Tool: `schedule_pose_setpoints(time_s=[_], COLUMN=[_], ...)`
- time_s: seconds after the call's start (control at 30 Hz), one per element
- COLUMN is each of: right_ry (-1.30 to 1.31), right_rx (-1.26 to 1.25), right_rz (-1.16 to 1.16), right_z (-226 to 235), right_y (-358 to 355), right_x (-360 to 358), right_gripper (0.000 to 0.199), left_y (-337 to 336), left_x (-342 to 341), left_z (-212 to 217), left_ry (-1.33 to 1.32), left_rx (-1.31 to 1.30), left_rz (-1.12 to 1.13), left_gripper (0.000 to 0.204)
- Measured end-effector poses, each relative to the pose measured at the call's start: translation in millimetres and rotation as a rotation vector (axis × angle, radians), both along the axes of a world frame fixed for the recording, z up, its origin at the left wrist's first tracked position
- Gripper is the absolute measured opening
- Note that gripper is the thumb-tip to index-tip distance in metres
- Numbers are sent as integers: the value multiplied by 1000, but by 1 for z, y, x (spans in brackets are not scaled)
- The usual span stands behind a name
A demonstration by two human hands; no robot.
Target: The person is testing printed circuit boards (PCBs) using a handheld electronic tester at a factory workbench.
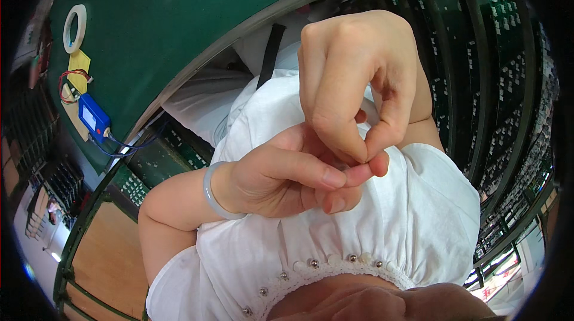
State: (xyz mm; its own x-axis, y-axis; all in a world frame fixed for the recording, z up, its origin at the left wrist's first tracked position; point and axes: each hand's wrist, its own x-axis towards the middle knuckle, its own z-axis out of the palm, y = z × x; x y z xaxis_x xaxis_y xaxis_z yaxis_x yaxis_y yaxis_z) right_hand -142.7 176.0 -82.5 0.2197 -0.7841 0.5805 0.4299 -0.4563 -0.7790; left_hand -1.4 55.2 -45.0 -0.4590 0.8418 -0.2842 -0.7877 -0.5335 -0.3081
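Observation:
Both hands meet in front of the white top. My left hand (281,177), with a pale bangle (209,192) round its wrist, is half turned up, its fingers curled and the thumb pressed toward them. From above, my right hand (359,75) reaches down with thumb and forefinger pinched together at the left fingertips. Whatever lies between the fingers of either hand is too small or hidden to make out.
A green table (155,22) fills the upper left. On its left side are a white tape roll (67,37), a yellow strip (78,68), and a blue device (94,117) with a cable. Dark racks (472,81) holding boards stand at right.

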Motion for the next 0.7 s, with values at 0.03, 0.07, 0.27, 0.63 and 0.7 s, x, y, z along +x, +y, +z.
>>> schedule_pose_setpoints(time_s=[0.03, 0.07, 0.27, 0.63, 0.7], right_ry=[-18, -17, -119, -239, -229], right_rx=[-4, -2, 10, -46, -60], right_rz=[-25, -26, -59, -68, -57], right_z=[1, 1, -2, -4, -4], right_y=[0, 1, 0, -5, -7], right_x=[1, 1, 1, 4, 4], right_gripper=[8, 8, 10, 9, 9], left_y=[0, 0, 3, 2, 3], left_x=[-1, -1, -10, -4, -3], left_z=[0, 0, 10, 6, 5], left_ry=[7, 15, 5, 9, -10], left_rx=[25, 50, -24, 58, 80], left_rz=[-1, -1, 18, 58, 62], left_gripper=[45, 46, 31, 22, 22])
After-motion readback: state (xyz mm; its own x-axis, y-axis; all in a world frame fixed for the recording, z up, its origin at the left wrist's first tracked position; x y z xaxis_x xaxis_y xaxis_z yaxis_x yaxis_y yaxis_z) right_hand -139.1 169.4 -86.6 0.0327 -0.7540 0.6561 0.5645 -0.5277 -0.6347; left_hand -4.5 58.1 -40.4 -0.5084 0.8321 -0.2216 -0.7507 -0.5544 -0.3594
